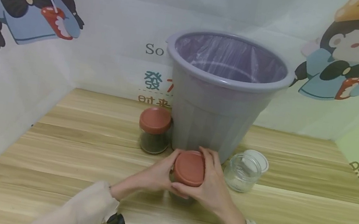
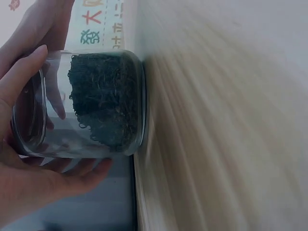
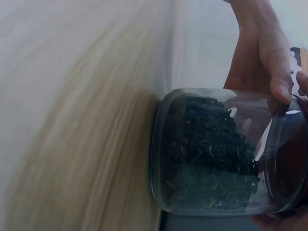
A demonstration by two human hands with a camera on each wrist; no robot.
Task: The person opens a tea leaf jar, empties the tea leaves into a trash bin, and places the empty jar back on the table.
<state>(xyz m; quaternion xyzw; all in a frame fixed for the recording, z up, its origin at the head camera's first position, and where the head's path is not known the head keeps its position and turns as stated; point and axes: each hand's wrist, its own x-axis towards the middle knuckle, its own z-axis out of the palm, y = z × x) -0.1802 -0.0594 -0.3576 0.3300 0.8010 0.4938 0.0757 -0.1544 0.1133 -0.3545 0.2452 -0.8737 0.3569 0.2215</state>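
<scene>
A clear glass jar (image 2: 103, 103) of dark, curly dried leaves, capped by a round brick-red lid (image 1: 190, 168), is rested on the pale wood-grain tabletop (image 1: 87, 168) at the lower centre of the head view. It is gripped from both sides by the curled fingers of the left hand (image 1: 158, 175) and right hand (image 1: 213, 184). It is backed by a tall lilac plastic bin (image 1: 214, 113), flanked by a second red-lidded glass jar (image 1: 155, 125) left of centre and a lidless clear glass jar (image 1: 242, 175) right of centre

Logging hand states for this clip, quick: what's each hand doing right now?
Left hand: closed, holding the red-lidded jar.
Right hand: closed, holding the same jar from the other side.
</scene>
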